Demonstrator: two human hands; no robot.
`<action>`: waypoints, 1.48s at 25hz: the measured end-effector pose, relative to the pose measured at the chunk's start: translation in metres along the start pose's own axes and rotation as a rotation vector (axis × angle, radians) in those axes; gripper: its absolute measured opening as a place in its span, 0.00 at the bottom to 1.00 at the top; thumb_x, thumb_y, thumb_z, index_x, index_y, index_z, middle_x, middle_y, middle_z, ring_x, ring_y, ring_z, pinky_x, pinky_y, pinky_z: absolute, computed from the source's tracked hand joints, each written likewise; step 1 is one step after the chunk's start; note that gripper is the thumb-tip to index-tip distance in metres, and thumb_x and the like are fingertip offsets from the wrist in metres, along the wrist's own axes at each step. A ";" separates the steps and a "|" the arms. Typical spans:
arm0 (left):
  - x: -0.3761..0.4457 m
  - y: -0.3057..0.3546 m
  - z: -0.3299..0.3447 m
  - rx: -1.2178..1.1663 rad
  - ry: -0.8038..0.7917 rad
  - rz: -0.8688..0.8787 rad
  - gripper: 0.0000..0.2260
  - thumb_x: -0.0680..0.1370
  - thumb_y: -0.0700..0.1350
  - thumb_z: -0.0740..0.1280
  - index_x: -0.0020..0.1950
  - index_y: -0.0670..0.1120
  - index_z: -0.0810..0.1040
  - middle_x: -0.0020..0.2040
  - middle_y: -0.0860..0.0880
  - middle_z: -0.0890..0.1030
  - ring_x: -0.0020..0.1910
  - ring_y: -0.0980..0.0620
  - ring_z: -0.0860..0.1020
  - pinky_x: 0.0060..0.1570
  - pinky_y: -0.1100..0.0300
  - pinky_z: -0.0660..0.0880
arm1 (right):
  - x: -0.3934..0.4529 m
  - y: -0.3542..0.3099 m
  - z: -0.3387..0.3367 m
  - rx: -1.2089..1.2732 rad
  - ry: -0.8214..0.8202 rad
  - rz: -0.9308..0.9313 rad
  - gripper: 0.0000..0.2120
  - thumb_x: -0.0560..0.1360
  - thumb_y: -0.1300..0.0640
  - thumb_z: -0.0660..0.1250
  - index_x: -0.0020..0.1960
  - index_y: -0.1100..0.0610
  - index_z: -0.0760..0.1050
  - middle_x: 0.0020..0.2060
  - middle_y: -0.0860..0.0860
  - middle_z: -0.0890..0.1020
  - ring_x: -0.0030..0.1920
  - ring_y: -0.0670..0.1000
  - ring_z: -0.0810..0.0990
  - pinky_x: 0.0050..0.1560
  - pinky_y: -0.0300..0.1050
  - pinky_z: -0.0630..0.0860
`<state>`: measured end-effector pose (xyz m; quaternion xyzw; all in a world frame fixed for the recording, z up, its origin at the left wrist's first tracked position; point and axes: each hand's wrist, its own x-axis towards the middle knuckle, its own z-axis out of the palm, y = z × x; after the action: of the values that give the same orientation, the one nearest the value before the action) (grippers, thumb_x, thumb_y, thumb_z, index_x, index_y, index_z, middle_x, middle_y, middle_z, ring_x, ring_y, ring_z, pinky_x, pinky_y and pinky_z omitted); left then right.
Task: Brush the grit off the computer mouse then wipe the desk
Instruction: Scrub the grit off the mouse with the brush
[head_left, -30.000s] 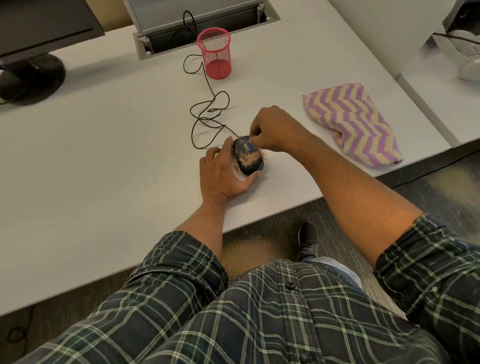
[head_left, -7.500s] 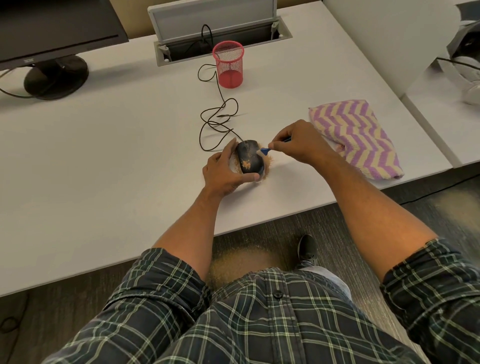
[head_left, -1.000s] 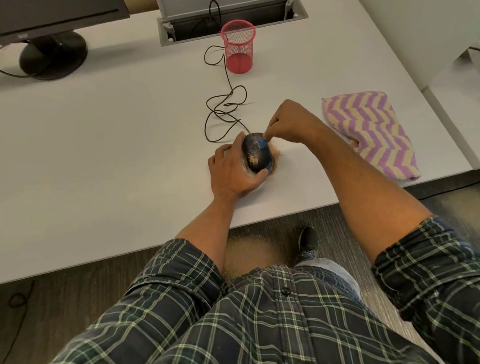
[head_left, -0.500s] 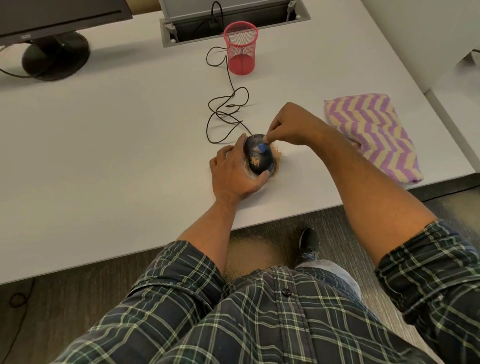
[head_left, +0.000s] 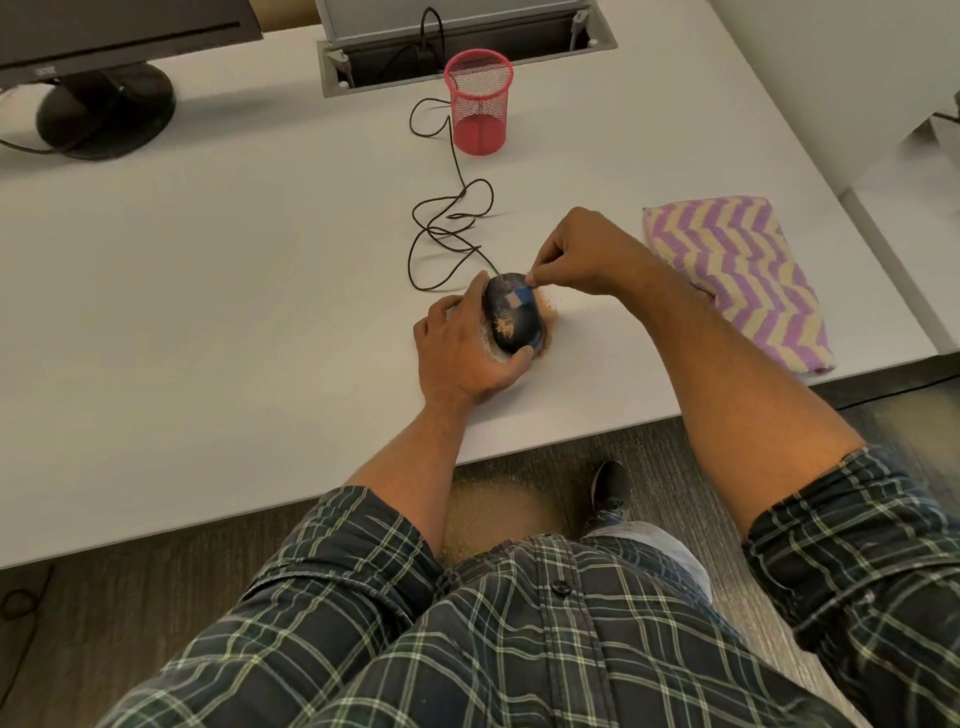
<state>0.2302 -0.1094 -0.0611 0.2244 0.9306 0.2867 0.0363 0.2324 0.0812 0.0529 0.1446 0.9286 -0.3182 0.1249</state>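
Here the left hand (head_left: 460, 353) grips the computer mouse (head_left: 511, 317) near the desk's (head_left: 208, 322) front edge, while the right hand (head_left: 582, 257) pinches a small blue brush (head_left: 519, 297) onto its top. Grit (head_left: 503, 326) clings toward six o'clock; hard strokes could scatter it toward the striped cloth (head_left: 737, 275) at three o'clock.

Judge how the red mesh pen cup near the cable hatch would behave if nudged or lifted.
The red mesh cup looks empty and see-through, so probably light. It stands tall on a narrow base, so a high push may tip it. Being round, it would likely roll once on its side.
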 end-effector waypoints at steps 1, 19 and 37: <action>0.000 0.000 0.000 -0.001 -0.001 0.002 0.47 0.66 0.70 0.67 0.81 0.53 0.62 0.71 0.50 0.76 0.70 0.46 0.69 0.66 0.49 0.66 | 0.000 0.000 -0.001 0.005 0.019 -0.001 0.09 0.73 0.56 0.74 0.51 0.60 0.86 0.38 0.49 0.83 0.32 0.45 0.75 0.31 0.35 0.68; 0.000 -0.002 0.002 0.006 -0.008 -0.003 0.47 0.66 0.70 0.69 0.81 0.54 0.61 0.72 0.50 0.75 0.70 0.47 0.69 0.66 0.49 0.66 | 0.013 0.014 0.000 0.028 0.092 0.028 0.10 0.75 0.57 0.72 0.53 0.60 0.85 0.46 0.55 0.86 0.36 0.46 0.78 0.32 0.36 0.68; 0.000 -0.002 0.003 0.015 0.001 -0.003 0.47 0.65 0.70 0.68 0.81 0.55 0.60 0.71 0.50 0.75 0.69 0.48 0.69 0.65 0.50 0.65 | 0.012 0.033 0.005 0.262 0.145 0.212 0.08 0.70 0.58 0.77 0.45 0.62 0.85 0.38 0.53 0.82 0.37 0.50 0.76 0.32 0.38 0.69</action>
<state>0.2297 -0.1096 -0.0649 0.2229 0.9332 0.2798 0.0345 0.2338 0.1054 0.0271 0.2791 0.8653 -0.4103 0.0705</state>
